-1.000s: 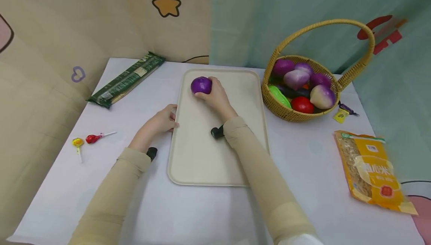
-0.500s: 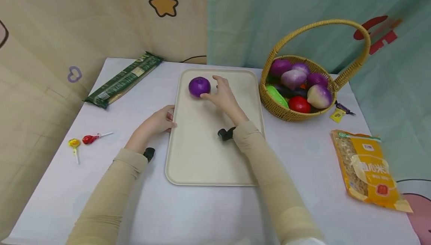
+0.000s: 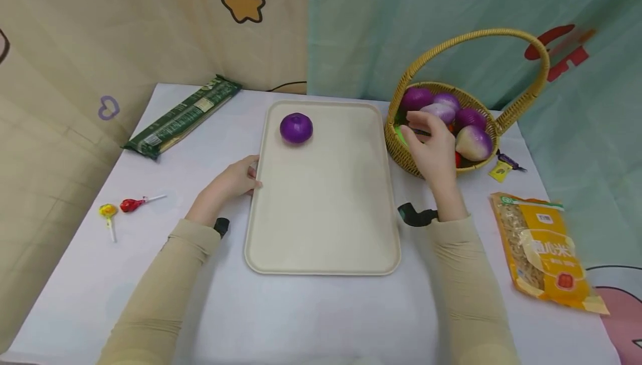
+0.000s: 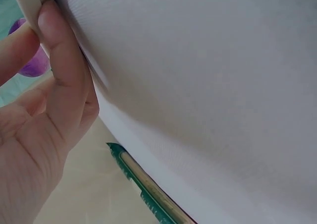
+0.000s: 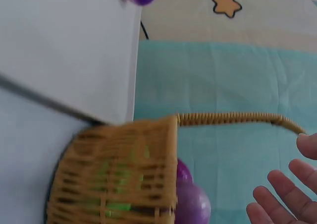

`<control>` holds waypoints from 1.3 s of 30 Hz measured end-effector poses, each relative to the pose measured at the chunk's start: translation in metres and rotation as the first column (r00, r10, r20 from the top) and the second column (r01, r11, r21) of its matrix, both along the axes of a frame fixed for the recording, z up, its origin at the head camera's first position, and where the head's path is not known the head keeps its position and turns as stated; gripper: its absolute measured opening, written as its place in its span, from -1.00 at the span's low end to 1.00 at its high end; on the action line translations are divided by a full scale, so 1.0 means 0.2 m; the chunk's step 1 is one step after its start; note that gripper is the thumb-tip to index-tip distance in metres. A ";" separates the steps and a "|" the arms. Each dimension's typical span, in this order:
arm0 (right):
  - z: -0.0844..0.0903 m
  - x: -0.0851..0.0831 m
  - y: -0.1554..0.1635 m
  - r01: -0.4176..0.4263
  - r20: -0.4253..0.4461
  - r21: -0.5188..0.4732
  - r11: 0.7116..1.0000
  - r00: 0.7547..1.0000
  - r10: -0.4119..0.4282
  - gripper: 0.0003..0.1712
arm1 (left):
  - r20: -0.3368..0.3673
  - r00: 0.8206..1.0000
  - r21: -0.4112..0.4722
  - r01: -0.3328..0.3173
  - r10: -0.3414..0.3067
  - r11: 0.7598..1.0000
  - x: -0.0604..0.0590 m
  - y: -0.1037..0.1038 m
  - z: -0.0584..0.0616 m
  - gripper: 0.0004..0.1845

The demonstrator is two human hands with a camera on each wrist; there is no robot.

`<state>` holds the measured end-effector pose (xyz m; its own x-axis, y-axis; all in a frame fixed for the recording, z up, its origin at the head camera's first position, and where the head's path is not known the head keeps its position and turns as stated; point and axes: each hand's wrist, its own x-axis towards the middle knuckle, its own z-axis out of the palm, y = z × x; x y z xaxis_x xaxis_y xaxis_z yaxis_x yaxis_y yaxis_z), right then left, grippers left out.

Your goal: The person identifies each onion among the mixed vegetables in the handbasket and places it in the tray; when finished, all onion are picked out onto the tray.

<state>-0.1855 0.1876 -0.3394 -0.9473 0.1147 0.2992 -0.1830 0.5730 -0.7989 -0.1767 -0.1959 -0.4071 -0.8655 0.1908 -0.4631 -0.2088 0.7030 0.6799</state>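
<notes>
Your left hand (image 3: 228, 184) pinches the tray (image 3: 321, 231) edge, centre frame. Your right hand (image 3: 431, 147), grip loose and empty, hovers over the basket (image 3: 401, 153), upper right. Purple onion (image 3: 296, 128) sits on tray.

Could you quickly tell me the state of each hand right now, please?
Left hand: holding the left rim of the cream rectangular tray.
Right hand: open, empty, over the woven wicker basket.

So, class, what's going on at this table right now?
A person's left hand grips the left rim of a cream tray. One purple onion sits on the tray's far end. The right hand, fingers relaxed and holding nothing, reaches over the wicker basket of toy vegetables beside the tray.
</notes>
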 end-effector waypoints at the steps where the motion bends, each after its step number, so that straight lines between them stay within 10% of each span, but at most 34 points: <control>1: 0.00 0.02 0.06 0.045 -0.006 0.002 0.999 0.999 -0.045 -0.60 | 0.000 1.000 -0.001 0.001 -0.001 1.000 0.00 0.00 0.00 -0.19; 9: 0.03 0.12 0.45 0.370 0.138 0.059 0.927 0.917 -0.375 -0.45 | -0.014 1.000 -0.016 0.020 -0.020 1.000 0.01 0.01 0.02 -0.20; 19: -0.09 0.04 0.57 0.282 0.340 0.116 0.952 0.890 -0.305 0.01 | -0.009 1.000 -0.006 0.005 -0.005 1.000 0.01 0.00 0.01 -0.21; 39: -0.03 0.06 0.47 0.377 0.257 0.071 0.923 0.887 -0.382 -0.15 | -0.004 1.000 0.039 0.020 -0.020 0.999 0.00 -0.01 0.01 -0.18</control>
<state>-0.1736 0.2820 -0.3462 -0.8765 0.4785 0.0530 0.2651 0.5716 -0.7765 -0.1763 -0.1971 -0.4058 -0.8629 0.2258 -0.4522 -0.1927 0.6801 0.7073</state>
